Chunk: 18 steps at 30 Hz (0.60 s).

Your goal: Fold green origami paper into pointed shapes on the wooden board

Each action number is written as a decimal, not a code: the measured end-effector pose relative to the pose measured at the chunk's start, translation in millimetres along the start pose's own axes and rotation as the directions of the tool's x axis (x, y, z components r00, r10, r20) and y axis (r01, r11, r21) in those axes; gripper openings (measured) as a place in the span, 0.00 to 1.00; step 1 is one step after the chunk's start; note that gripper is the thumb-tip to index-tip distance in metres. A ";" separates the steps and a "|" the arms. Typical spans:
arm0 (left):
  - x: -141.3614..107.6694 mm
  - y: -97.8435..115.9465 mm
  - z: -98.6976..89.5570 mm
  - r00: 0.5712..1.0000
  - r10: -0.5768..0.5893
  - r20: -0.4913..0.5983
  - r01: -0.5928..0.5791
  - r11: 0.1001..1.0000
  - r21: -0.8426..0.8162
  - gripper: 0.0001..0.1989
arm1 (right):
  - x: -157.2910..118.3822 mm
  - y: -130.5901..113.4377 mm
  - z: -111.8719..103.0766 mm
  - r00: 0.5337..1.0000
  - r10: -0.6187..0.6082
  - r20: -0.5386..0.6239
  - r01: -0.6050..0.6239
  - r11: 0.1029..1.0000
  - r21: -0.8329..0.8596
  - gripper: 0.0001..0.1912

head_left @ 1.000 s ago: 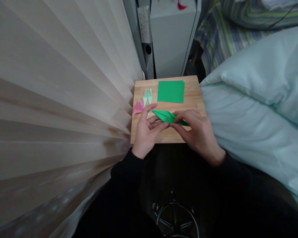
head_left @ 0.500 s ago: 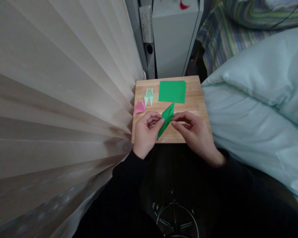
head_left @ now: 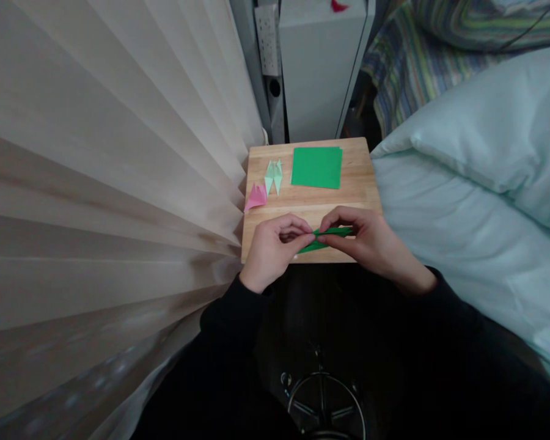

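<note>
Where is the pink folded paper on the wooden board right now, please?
The pink folded paper lies at the board's left edge, against the curtain, just left of the pale green folded piece and beyond the left hand.

Green folded paper (head_left: pixel 326 238) & sheet (head_left: pixel 316 167) — pink (head_left: pixel 255 197), mint (head_left: pixel 273 175) pcs — striped blanket (head_left: pixel 407 67).
</note>
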<state>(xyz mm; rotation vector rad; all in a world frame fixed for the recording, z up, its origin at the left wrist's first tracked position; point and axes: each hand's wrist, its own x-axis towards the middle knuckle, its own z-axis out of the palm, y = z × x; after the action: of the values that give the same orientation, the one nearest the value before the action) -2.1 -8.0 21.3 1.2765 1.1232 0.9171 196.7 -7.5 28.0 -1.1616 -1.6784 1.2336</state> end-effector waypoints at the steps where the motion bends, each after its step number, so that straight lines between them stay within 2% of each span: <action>1: -0.2 0.1 0.4 1.000 0.002 0.001 -0.002 1.000 0.002 0.07 | 0.1 0.0 0.2 1.000 -0.007 0.009 0.008 1.000 -0.016 0.13; 8: -1.5 2.1 0.7 0.998 -0.061 0.015 0.062 0.995 -0.083 0.07 | 0.2 -0.2 -1.5 0.997 -0.075 -0.014 0.073 0.993 -0.097 0.07; 12: -1.3 0.9 1.5 0.993 -0.116 -0.019 0.112 0.983 -0.146 0.10 | 0.6 1.8 -2.9 0.992 -0.127 0.027 0.129 0.987 -0.093 0.04; 14: -1.2 0.1 2.4 0.990 -0.136 -0.032 0.129 0.976 -0.174 0.10 | 0.5 2.2 -3.5 0.992 -0.114 0.052 0.117 0.991 -0.069 0.04; 18: -1.6 0.4 3.5 0.981 -0.194 -0.021 0.182 0.946 -0.268 0.11 | -0.7 0.8 -3.4 0.998 -0.019 0.060 0.015 0.997 0.070 0.07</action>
<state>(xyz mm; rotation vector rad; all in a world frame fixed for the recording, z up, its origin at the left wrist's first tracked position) 1.0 -10.4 21.7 0.9173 1.0969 0.9221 200.3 -7.1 28.0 -1.0759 -1.6729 1.3181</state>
